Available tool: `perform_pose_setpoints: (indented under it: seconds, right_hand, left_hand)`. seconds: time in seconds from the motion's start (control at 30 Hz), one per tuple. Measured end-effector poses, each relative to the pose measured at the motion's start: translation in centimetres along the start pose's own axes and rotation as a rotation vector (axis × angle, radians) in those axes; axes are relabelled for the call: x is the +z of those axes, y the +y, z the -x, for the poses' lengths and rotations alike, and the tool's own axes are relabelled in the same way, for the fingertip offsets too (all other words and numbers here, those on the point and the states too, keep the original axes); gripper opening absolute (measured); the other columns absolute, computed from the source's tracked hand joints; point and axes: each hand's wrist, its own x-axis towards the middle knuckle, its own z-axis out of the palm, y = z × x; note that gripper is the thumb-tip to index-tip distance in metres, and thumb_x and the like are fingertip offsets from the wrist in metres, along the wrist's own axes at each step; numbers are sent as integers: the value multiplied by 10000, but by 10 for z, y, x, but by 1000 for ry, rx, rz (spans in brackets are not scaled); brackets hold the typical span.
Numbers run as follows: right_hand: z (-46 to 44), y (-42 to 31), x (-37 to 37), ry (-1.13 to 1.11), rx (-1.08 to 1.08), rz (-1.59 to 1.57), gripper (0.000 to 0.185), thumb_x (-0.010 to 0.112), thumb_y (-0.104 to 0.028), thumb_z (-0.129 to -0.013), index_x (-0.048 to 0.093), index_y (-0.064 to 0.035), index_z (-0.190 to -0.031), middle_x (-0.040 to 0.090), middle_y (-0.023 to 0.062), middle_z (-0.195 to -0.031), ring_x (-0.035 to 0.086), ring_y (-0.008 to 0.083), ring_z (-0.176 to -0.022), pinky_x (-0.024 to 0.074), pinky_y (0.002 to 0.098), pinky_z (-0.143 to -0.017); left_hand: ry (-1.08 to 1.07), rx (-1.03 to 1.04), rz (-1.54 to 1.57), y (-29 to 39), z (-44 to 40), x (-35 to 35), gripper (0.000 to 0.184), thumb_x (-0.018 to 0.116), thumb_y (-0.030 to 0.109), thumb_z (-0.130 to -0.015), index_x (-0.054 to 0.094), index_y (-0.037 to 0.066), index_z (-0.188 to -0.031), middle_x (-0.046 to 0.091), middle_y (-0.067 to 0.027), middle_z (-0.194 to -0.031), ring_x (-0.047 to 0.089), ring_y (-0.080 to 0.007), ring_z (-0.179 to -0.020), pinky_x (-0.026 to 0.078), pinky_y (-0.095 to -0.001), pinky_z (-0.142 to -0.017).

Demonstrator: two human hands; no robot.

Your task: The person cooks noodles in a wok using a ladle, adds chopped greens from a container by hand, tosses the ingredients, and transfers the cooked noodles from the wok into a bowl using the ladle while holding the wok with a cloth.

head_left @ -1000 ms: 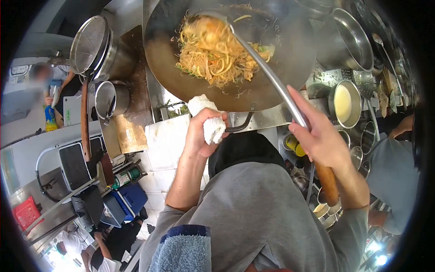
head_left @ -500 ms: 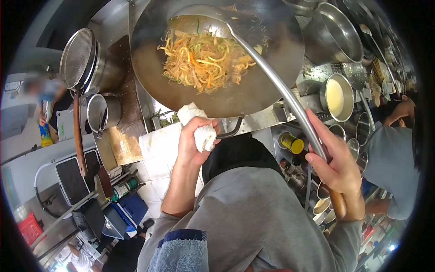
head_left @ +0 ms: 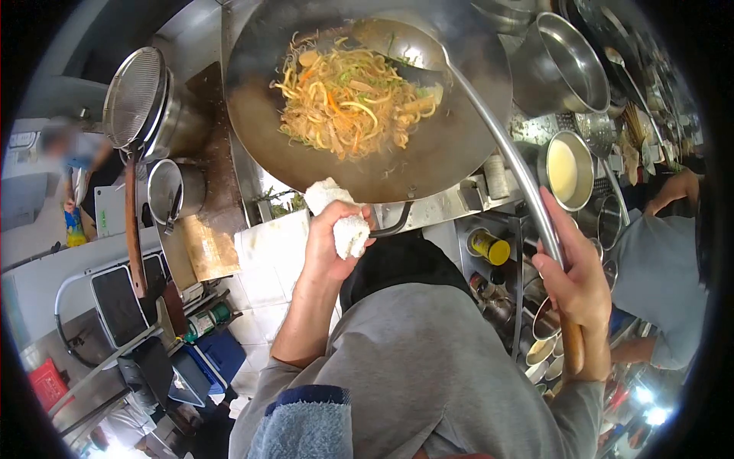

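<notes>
A large dark wok [head_left: 428, 164] holds a heap of noodles [head_left: 344, 115] with orange and green bits. My left hand [head_left: 329, 237] is wrapped round a white cloth [head_left: 351, 236] at the wok's near rim, beside the curved metal handle [head_left: 394, 222]. In my right hand [head_left: 577, 275] is a long metal ladle [head_left: 508, 149] with a wooden end. The ladle's bowl rests in the wok at the upper right edge of the noodles.
Strainers [head_left: 134, 96] and a small pot [head_left: 176, 191] stand at the left. To the right are a metal bowl of pale yellow liquid [head_left: 564, 170] and a large pot [head_left: 569, 65]. Another person's grey sleeve [head_left: 661, 268] shows at the far right.
The ladle's bowl has moved right, off the top of the noodles, and my right hand has shifted right. The wok sits further left in view than in the first frame. Both grips are unchanged.
</notes>
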Motion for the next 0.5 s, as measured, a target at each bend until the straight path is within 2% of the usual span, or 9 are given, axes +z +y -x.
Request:
perform_pose_setpoints:
  seconds: [0.07, 0.17, 0.2, 0.23, 0.27, 0.3, 0.33, 0.4, 0.5]
  right_hand:
    - [5, -4, -5, -42, 12, 37, 764, 558, 39, -759, 320, -77, -1476, 515, -1, -813, 436, 51, -578, 349, 196, -517]
    - [18, -16, -20, -181, 77, 107, 762, 605, 19, -768, 317, -52, -1469, 565, 51, -840, 487, 106, -718, 415, 241, -670]
    - [17, -9, -23, -227, -78, 185, 755, 618, -11, -781, 304, -41, -1468, 577, 110, -792, 521, 183, -669, 437, 282, -663]
    - [11, -8, -20, -264, -104, 233, 745, 623, -33, -791, 303, -39, -1464, 579, 155, -786, 527, 238, -661, 447, 309, -668]
    - [4, -11, -17, -298, -124, 281, 736, 628, -55, -801, 302, -36, -1460, 581, 200, -779, 532, 292, -653, 456, 335, -674]
    - [1, -21, -13, -348, -9, 327, 734, 632, -83, -813, 290, -40, -1460, 583, 269, -854, 548, 389, -705, 467, 385, -707]
    - [-4, 2, -8, -285, -293, 424, 735, 631, -80, -811, 288, -47, -1460, 594, 276, -887, 579, 419, -764, 470, 409, -729]
    - [4, -3, -15, -311, -332, 461, 749, 632, -78, -809, 269, -45, -1464, 603, 284, -909, 590, 450, -822, 470, 439, -755]
    - [-5, -3, -14, -298, -378, 620, 721, 618, -102, -823, 275, -39, -1454, 615, 280, -928, 597, 449, -856, 473, 467, -776]
  left_hand:
    - [-38, -2, -26, 0, -5, -5, 166, 582, 187, -768, 605, 24, -783, 619, -70, -735, 604, -169, -646, 506, -292, -513]
    - [-127, 10, 45, 16, -19, 9, 97, 562, 151, -772, 598, 67, -803, 626, -77, -734, 599, -176, -604, 477, -297, -498]
    - [-146, 23, 85, 22, -29, 17, 78, 554, 132, -774, 588, 76, -817, 624, -77, -737, 597, -177, -601, 466, -304, -490]
    - [-82, 71, 30, 27, -44, 20, 59, 557, 144, -815, 572, 102, -852, 625, -64, -747, 600, -179, -618, 454, -331, -482]
    - [-96, 90, 56, 22, -60, 15, 70, 560, 161, -828, 571, 114, -880, 626, -57, -755, 603, -181, -625, 456, -341, -486]
    - [-107, 102, 84, 14, -77, 7, 83, 563, 178, -842, 571, 126, -907, 627, -50, -763, 605, -183, -632, 458, -351, -489]
    - [-84, 110, 92, 8, -73, 13, 90, 565, 195, -855, 565, 143, -928, 626, -43, -766, 606, -186, -635, 461, -361, -493]
    - [0, 120, 86, -12, -49, 21, 99, 568, 230, -881, 550, 181, -964, 619, -26, -769, 605, -190, -637, 467, -382, -500]
    - [-113, 145, 74, -5, -37, 33, 31, 540, 182, -874, 523, 157, -883, 573, -35, -693, 564, -189, -561, 449, -371, -458]
